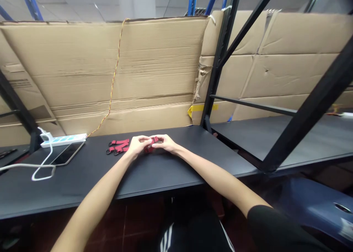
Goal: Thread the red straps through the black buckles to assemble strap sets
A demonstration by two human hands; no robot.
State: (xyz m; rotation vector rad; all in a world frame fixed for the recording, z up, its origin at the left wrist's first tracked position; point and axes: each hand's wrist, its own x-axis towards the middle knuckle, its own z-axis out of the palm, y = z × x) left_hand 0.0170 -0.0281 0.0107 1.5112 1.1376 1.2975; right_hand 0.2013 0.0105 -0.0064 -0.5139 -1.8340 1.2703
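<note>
Black sleeve (271, 226) and dark trousers (193, 219) with white stripes are nearest, below the front edge of the worktop (165, 171). Over the worktop, the left hand (138, 145) and right hand (167, 144) meet at a small red strap (149, 149); each grip is narrow, thumb and fingers pinched on the piece from its own side, hiding much of it. Just beside the left hand, on its outer side, lies a loose group of similar red straps (120, 146) with dark rings (107, 152) at their left ends. Handling of the held piece looks under way and unfinished, since both hands are on it; whether the grouped straps are done or waiting, I cannot tell. Farther left lie a tablet (67, 153) and a white power strip (66, 139)
</note>
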